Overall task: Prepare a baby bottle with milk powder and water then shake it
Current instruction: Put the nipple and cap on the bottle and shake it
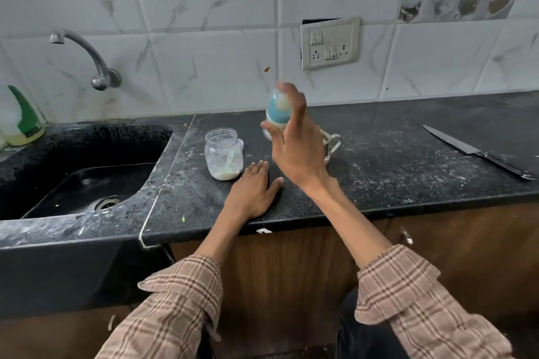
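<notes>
My right hand [294, 143] holds the baby bottle [277, 110] in the air above the black counter [393, 172], thumb and fingers wrapped round it. The bottle is blurred, with a blue cap and pale body. My left hand [253, 189] lies flat on the counter with straight fingers, just right of an open clear jar [224, 154]. The jar has a little white milk powder at its bottom and a pale green scoop inside. A white lid [241, 143] peeks out behind the jar.
A black sink [87, 181] with a wall tap [87, 58] lies to the left. A green-capped bottle [23, 122] stands at the far left. A metal-handled vessel [332, 146] sits behind my right hand. A knife [475, 151] lies at the right. A wall socket [330, 43] is above.
</notes>
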